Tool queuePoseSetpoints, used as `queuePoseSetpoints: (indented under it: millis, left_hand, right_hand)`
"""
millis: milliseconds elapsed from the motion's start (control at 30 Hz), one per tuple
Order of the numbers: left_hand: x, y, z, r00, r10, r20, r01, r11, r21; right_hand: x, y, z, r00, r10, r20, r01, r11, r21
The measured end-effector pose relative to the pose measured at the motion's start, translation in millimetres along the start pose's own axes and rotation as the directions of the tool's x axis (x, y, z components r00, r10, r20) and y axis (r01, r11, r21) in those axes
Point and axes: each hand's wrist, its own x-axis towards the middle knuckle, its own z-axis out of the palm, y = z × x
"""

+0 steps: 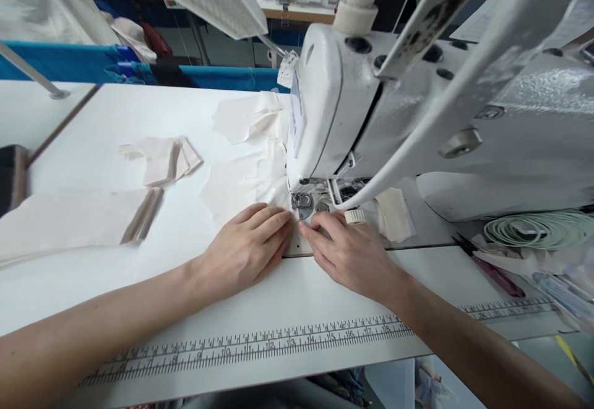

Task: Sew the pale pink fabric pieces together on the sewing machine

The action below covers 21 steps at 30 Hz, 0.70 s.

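Observation:
A white sewing machine (320,106) stands on the table, its presser foot area (304,205) just ahead of both hands. My left hand (250,245) rests beside the needle plate, fingers pressed together and bent down at the edge of a cream fabric piece (236,183), which spreads out behind it. On the other side, my right hand (348,248) has curled fingers, with the fingertips close to the presser foot. What they pinch is too small and hidden to make out. A second cream piece (245,115) lies farther back, against the machine head.
Stacked cream pieces (74,217) and a smaller pile (167,158) lie at left. Right of the machine's needle area is a folded piece (394,214). Dark-red-handled snips (499,276) lie near coiled pale green cord (538,229). A printed ruler (269,344) runs along the front edge.

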Motion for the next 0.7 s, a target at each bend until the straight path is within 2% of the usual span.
queuePoseSetpoints:
  millis: [200,433,700]
  left_hand:
    - [-3.7,2.3,-2.2,0.999,0.008,0.035,-0.009,1.0,0.028]
    - [-1.4,-0.9,1.1,1.0,-0.01,0.02,0.01,1.0,0.012]
    - [1.7,-6.9,3.8,0.999,-0.028,0.032,0.027,0.999,0.029]
  right_hand:
    - [0.8,-1.4,-0.9,1.0,0.005,-0.002,-0.005,1.0,-0.015]
    - [5.4,-1.3,-1.1,0.999,0.042,-0.014,-0.042,0.999,-0.001]
    - [8.7,-1.7,2.0,0.995,0.099,-0.012,-0.099,0.993,-0.059]
